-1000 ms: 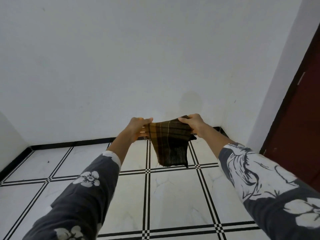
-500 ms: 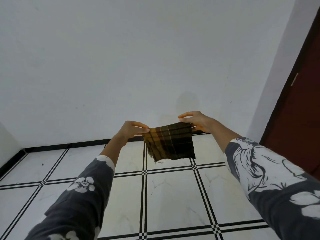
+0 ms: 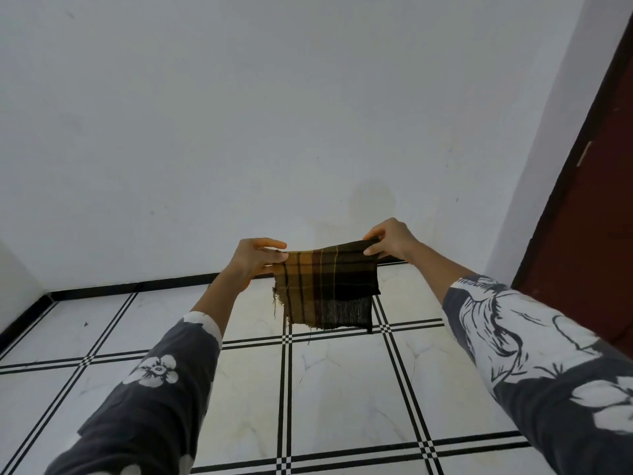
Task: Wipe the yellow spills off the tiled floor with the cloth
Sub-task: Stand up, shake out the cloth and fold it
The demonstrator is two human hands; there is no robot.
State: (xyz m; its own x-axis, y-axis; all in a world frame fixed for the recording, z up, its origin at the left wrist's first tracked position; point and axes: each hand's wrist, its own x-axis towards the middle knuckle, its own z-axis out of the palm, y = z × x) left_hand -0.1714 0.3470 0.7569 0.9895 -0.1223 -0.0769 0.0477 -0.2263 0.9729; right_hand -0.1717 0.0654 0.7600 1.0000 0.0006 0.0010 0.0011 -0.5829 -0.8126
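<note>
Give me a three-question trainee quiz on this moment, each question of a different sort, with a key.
1. True or false: the cloth lies flat on the tiled floor.
2. The left grip and the right grip pinch the cloth where? A: at its top corners. B: at its bottom edge. C: at its middle.
3. Fill in: the dark red door stands at the ___ edge of the view.
Key: 1 false, it hangs in the air; 2 A; 3 right.
</note>
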